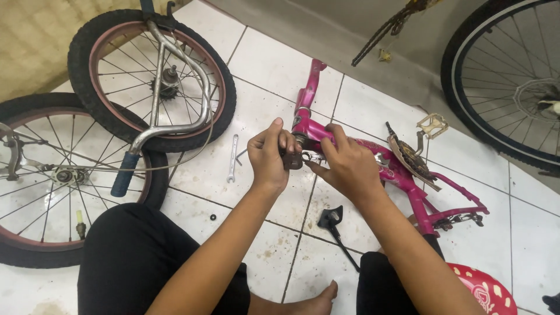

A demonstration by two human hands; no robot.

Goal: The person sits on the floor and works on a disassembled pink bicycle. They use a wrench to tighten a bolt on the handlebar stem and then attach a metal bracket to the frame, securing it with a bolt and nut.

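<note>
On the white tiled floor in front of your knees lies a pink bike frame, and both your hands meet at its near tube end. Your left hand is closed around a small dark part pressed against that end, thumb up and fingers curled over it. Your right hand pinches a small silvery piece just beside the dark part, fingertips narrow.

A thin spanner lies on the tiles just left of your left hand. Two spoked wheels rest overlapping at the left, with a chrome handlebar laid over the upper one. A black tool sits on the floor below your right wrist. Further along the frame, the chainring and a pedal point away from you. Another large wheel stands at the top right.
</note>
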